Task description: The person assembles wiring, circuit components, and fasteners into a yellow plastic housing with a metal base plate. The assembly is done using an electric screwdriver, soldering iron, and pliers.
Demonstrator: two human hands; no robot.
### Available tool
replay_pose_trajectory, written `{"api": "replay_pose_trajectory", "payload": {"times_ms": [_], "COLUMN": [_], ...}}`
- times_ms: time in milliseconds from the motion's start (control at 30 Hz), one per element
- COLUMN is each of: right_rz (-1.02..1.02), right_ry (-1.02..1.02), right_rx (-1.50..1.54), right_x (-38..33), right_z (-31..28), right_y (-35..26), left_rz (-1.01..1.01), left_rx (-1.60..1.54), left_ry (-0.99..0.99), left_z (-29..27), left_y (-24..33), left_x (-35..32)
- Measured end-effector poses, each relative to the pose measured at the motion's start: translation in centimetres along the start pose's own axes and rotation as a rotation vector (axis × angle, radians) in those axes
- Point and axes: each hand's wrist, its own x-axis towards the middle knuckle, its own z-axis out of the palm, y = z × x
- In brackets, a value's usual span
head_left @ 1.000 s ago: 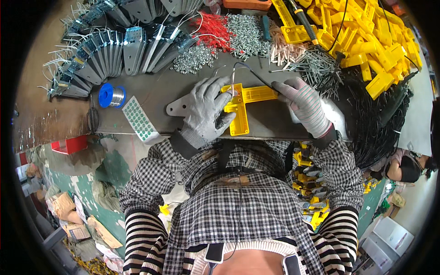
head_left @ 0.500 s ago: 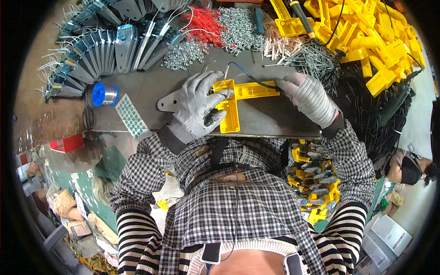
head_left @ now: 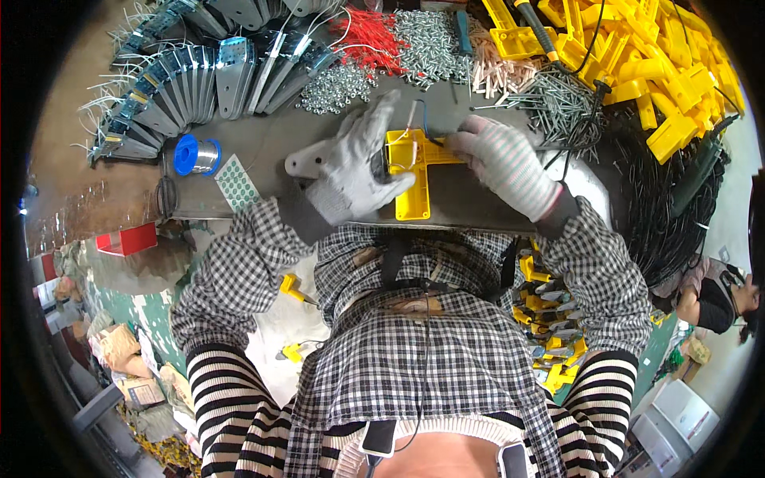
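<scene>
A yellow plastic T-shaped housing half (head_left: 413, 201) lies on the dark bench with its hollow side up. My left hand (head_left: 358, 163), in a grey glove, is over its left side, fingers spread and thumb apart, holding nothing. A grey metal plate (head_left: 303, 162) with holes sits partly beneath that hand. My right hand (head_left: 510, 163), in a striped glove, is closed with fingertips at the housing's right arm, on a black cable (head_left: 550, 146) that runs out behind the hand. A blue wire (head_left: 425, 119) and a pale wire (head_left: 411, 115) stick up above the housing.
Grey metal plates (head_left: 187, 88) with white wires line the far left. Nuts (head_left: 335, 89), red parts (head_left: 370, 40), screws (head_left: 434, 48) and long screws (head_left: 558, 103) are heaped at the back. Yellow housings (head_left: 661, 64) and black cables (head_left: 661, 207) fill the right. A solder spool (head_left: 195, 155) stands left.
My left hand has lifted off the housing and spread its fingers. My right hand has moved left along the housing's arm, and the wires now stand more upright.
</scene>
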Motion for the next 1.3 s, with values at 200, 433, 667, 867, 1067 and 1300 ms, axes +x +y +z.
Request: {"api": "replay_pose_trajectory", "payload": {"times_ms": [200, 433, 667, 867, 1067, 1300], "right_rz": [-0.022, 0.115, -0.056, 0.081, 0.548, 0.541], "right_ry": [0.105, 0.128, -0.026, 0.121, 0.214, 0.154], "right_rx": [0.093, 0.078, -0.198, -0.342, -0.913, -0.48], "right_x": [-0.8, -0.1, 0.9, 2.5, 5.9, 9.5], "right_z": [1.4, 1.8, 1.3, -0.4, -8.5, -16.8], "right_y": [-0.2, -1.1, -4.3, 0.7, 10.6, 8.8], "left_rz": [-0.264, 0.16, 0.171, 0.173, 0.185, 0.256], "left_rx": [-0.124, 0.45, 0.66, 0.549, 0.557, 0.682], "left_ry": [-0.427, -0.328, -0.368, -0.134, -0.138, -0.119], "left_z": [-2.1, -0.3, 2.0, 4.4, 4.5, 4.6], "left_y": [2.6, 5.7, 4.7, 2.9, 4.6, 5.0], "left_x": [5.2, -2.7, -5.5, -6.9, -5.9, -5.8]}}
